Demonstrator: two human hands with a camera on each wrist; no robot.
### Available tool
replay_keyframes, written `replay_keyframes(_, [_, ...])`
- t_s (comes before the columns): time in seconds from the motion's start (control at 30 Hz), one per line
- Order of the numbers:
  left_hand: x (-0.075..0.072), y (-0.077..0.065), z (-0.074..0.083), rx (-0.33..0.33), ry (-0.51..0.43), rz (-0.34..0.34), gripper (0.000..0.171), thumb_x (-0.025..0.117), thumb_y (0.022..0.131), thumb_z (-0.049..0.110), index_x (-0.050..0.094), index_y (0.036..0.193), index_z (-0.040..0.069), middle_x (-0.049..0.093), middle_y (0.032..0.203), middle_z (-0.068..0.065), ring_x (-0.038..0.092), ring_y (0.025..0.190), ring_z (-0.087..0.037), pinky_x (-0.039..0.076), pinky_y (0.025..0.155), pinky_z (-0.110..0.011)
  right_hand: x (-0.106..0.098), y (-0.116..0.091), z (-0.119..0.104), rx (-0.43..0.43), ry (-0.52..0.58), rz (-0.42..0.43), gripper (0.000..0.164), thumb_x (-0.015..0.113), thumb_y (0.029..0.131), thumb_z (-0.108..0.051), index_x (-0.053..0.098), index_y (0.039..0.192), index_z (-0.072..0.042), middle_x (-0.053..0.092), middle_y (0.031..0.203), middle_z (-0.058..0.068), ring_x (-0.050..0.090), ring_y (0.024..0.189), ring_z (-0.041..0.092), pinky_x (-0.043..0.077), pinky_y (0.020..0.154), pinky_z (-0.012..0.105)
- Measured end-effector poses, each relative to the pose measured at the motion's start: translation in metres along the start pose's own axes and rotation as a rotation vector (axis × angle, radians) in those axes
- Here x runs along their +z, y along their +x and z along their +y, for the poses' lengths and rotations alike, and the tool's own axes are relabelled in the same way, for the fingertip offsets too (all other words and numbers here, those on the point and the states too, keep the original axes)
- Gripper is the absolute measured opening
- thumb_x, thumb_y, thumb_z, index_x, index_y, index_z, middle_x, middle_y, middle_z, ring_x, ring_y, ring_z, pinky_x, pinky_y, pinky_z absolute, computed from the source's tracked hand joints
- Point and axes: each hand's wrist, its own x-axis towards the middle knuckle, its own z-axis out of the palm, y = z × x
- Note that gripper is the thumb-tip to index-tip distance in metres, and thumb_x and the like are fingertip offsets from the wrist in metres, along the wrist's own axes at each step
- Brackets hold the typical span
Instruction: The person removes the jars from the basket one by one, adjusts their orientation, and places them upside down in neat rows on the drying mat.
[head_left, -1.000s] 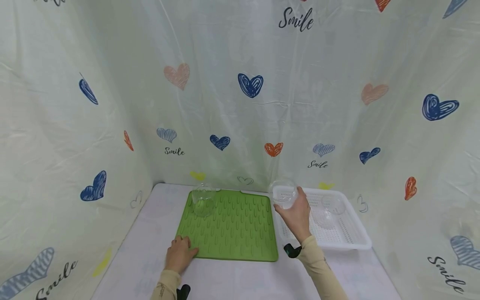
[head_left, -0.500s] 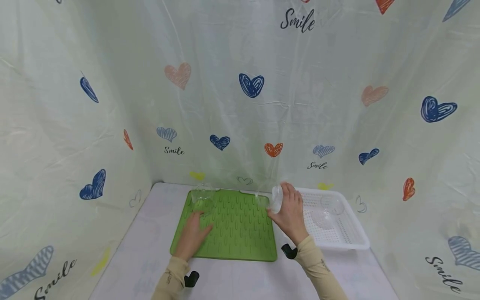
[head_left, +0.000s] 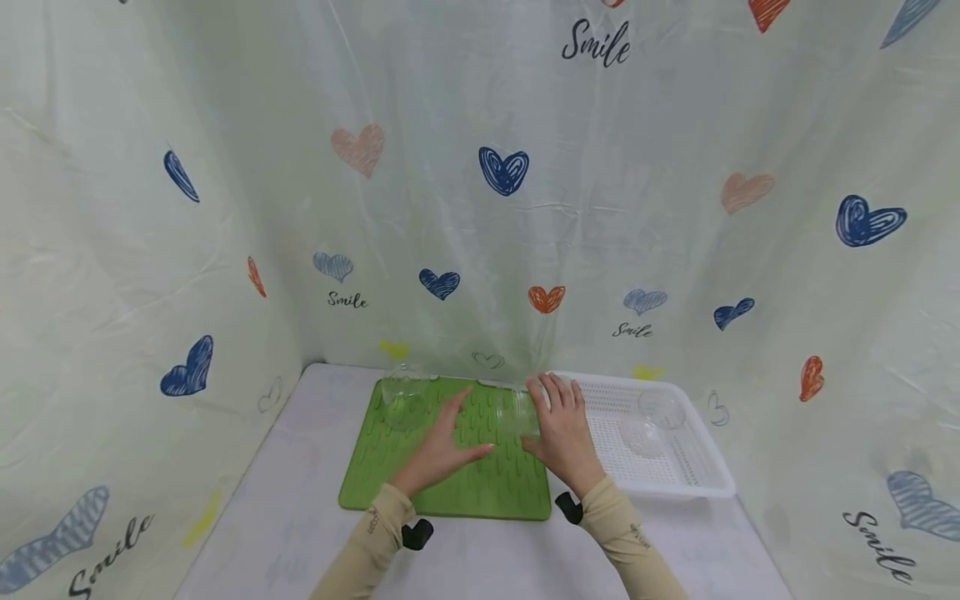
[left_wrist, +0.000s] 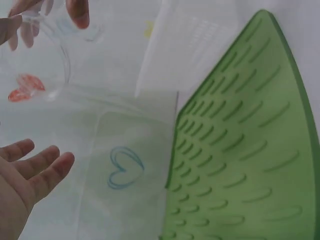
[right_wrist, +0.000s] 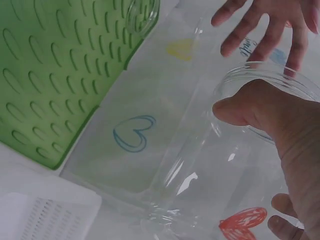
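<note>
My right hand [head_left: 564, 437] grips a clear jar [head_left: 513, 410] over the right part of the green mat [head_left: 480, 492], its thumb on the near side. In the right wrist view the jar [right_wrist: 192, 172] lies on its side, with the ridged ring [right_wrist: 230, 82] under the thumb. My left hand [head_left: 437, 457] is above the mat, fingers spread and thumb apart, to the left of the jar; no contact with it shows. Another clear vessel [head_left: 405, 404] stands at the mat's back left corner. The jar's far end is hard to make out.
At the right stands a white perforated basket [head_left: 701, 450], partly behind my right hand, with a clear vessel [head_left: 660, 410] inside. A white-covered table [head_left: 292, 467] lies below. Behind it hangs a curtain [head_left: 420, 208] printed with hearts.
My left hand has left the mat's lower left corner and risen to the right. My right hand has brought the jar leftward from over the basket, tipping it onto its side.
</note>
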Motion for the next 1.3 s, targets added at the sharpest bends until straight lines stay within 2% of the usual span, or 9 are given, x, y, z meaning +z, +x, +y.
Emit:
replay_keyframes(0.2, [0.006, 0.008, 0.008, 0.06, -0.03, -0.066, 0.096, 0.071, 0.081, 0.055, 0.004, 0.15, 0.05, 0.016, 0.161, 0.001, 0.035, 0.139, -0.036, 0.044, 0.098, -0.062, 0.004, -0.002, -0.01, -0.062, -0.004, -0.018, 0.106, 0.09, 0.053, -0.04, 0.042, 0.143, -0.012, 0.049, 0.138, 0.016, 0.044, 0.131, 0.035, 0.033, 0.108, 0.062])
replay_keyframes(0.43, [0.009, 0.009, 0.008, 0.075, -0.04, -0.111, 0.091, 0.071, 0.084, 0.049, 0.007, 0.149, 0.051, 0.016, 0.16, 0.0, 0.043, 0.134, -0.038, 0.049, 0.092, -0.059, 0.003, -0.006, -0.018, -0.101, 0.0, -0.047, 0.111, 0.091, 0.052, -0.046, 0.04, 0.145, -0.013, 0.049, 0.139, 0.016, 0.045, 0.13, 0.035, 0.035, 0.107, 0.063])
replay_keyframes(0.6, [0.01, 0.009, 0.005, 0.094, -0.067, -0.102, 0.089, 0.071, 0.083, 0.05, 0.013, 0.151, 0.046, 0.02, 0.159, -0.003, 0.048, 0.13, -0.036, 0.051, 0.093, -0.052, 0.002, -0.008, -0.021, -0.112, 0.001, -0.068, 0.115, 0.092, 0.052, -0.047, 0.037, 0.147, -0.013, 0.048, 0.141, 0.017, 0.045, 0.13, 0.035, 0.035, 0.107, 0.062])
replay_keyframes(0.8, [0.009, 0.01, 0.004, 0.118, -0.09, -0.074, 0.087, 0.072, 0.083, 0.048, 0.021, 0.152, 0.037, 0.027, 0.155, -0.007, 0.051, 0.126, -0.034, 0.052, 0.092, -0.05, -0.001, -0.008, -0.022, -0.103, -0.003, -0.104, 0.12, 0.091, 0.053, -0.05, 0.031, 0.151, -0.016, 0.044, 0.146, 0.016, 0.041, 0.134, 0.036, 0.033, 0.108, 0.063])
replay_keyframes(0.97, [0.007, 0.011, 0.002, 0.139, -0.091, -0.069, 0.085, 0.073, 0.084, 0.042, 0.023, 0.152, 0.032, 0.029, 0.154, -0.01, 0.051, 0.124, -0.034, 0.05, 0.095, -0.05, -0.007, -0.006, -0.02, -0.071, 0.09, -0.123, 0.119, 0.09, 0.054, -0.052, 0.03, 0.152, -0.019, 0.039, 0.149, 0.018, 0.039, 0.135, 0.039, 0.03, 0.108, 0.065])
replay_keyframes(1.07, [0.004, 0.012, -0.001, 0.15, -0.103, -0.056, 0.084, 0.073, 0.085, 0.038, 0.025, 0.153, 0.026, 0.031, 0.151, -0.016, 0.052, 0.122, -0.038, 0.048, 0.096, -0.054, -0.014, -0.003, -0.018, 0.0, 0.256, -0.134, 0.118, 0.089, 0.058, -0.051, 0.028, 0.153, -0.017, 0.035, 0.151, 0.019, 0.036, 0.136, 0.04, 0.029, 0.108, 0.066])
replay_keyframes(1.13, [0.002, 0.013, -0.002, 0.144, -0.112, -0.046, 0.085, 0.074, 0.085, 0.036, 0.026, 0.153, 0.023, 0.033, 0.15, -0.018, 0.051, 0.121, -0.039, 0.048, 0.096, -0.056, -0.019, -0.002, -0.017, 0.095, 0.431, -0.139, 0.113, 0.087, 0.065, -0.047, 0.024, 0.154, -0.016, 0.03, 0.153, 0.019, 0.032, 0.138, 0.041, 0.028, 0.108, 0.067])
replay_keyframes(1.2, [-0.001, 0.012, -0.003, 0.127, -0.111, -0.038, 0.085, 0.074, 0.084, 0.036, 0.026, 0.153, 0.024, 0.034, 0.149, -0.017, 0.051, 0.121, -0.039, 0.048, 0.096, -0.056, -0.023, 0.0, -0.015, 0.237, 0.624, -0.145, 0.107, 0.083, 0.073, -0.042, 0.019, 0.155, -0.018, 0.026, 0.156, 0.018, 0.027, 0.141, 0.041, 0.028, 0.108, 0.068])
replay_keyframes(1.3, [-0.005, 0.011, -0.002, 0.096, -0.098, -0.033, 0.086, 0.074, 0.083, 0.041, 0.024, 0.153, 0.032, 0.035, 0.149, -0.014, 0.051, 0.122, -0.038, 0.049, 0.096, -0.052, -0.026, 0.003, -0.011, 0.51, 0.881, -0.15, 0.094, 0.073, 0.085, -0.039, 0.013, 0.156, -0.023, 0.021, 0.159, 0.016, 0.023, 0.144, 0.039, 0.027, 0.111, 0.065])
